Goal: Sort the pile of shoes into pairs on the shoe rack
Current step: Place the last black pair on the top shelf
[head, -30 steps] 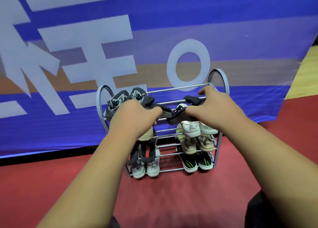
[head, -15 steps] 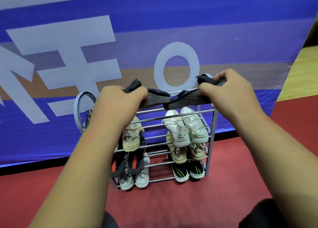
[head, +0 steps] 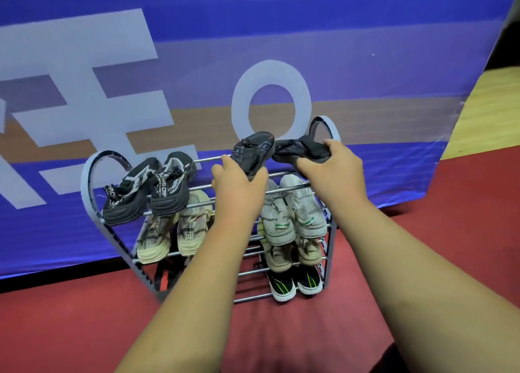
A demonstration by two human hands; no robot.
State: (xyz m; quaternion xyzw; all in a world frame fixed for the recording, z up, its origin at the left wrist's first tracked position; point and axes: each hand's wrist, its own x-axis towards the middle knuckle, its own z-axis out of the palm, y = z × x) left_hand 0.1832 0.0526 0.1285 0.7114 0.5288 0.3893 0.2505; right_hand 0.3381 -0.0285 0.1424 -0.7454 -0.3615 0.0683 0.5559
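Note:
A grey metal shoe rack point(head: 90, 192) stands on the red floor against a blue banner. My left hand point(head: 239, 187) grips a black sandal point(head: 253, 151) at the right half of the top tier. My right hand point(head: 334, 167) grips the matching black sandal point(head: 298, 150) beside it, near the rack's right end loop. A black and white sneaker pair point(head: 146, 189) sits on the top tier's left half. Below it lie beige sneakers point(head: 174, 232). On the right, white sneakers point(head: 292, 212), tan shoes point(head: 292, 253) and black shoes with green stripes point(head: 292, 284) fill lower tiers.
The blue banner point(head: 253, 35) with large pale letters stands right behind the rack. Red floor point(head: 464, 218) spreads in front and to the right. A strip of yellow wooden floor point(head: 492, 105) shows at the far right.
Both hands moved the two black sandals to the right, onto the right half of the top tier. The view shifted, so the black and white sneakers on the left now show.

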